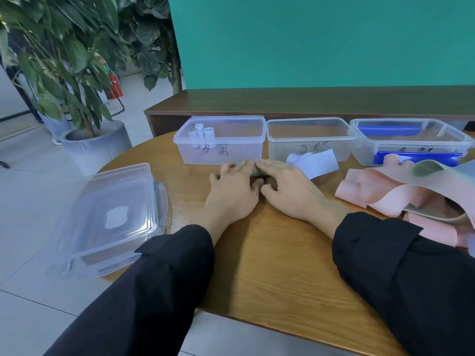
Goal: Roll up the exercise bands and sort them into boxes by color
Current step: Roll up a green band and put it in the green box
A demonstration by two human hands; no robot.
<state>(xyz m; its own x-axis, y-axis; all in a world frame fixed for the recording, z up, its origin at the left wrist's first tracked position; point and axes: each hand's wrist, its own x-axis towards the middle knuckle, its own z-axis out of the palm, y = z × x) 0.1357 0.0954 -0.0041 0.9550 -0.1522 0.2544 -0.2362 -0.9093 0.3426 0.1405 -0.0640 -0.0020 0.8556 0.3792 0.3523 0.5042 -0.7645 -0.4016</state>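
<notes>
My left hand (pixel 232 187) and right hand (pixel 288 187) lie side by side on the worktop (pixel 270 265), fingers fairly straight, pressing a greenish band roll (pixel 255 172) just before the left box (pixel 221 140). I judge that uneven pressure could let the roll spring loose or skew. My fingers hide most of it, so its tightness is unclear, and the box labels are illegible.
</notes>
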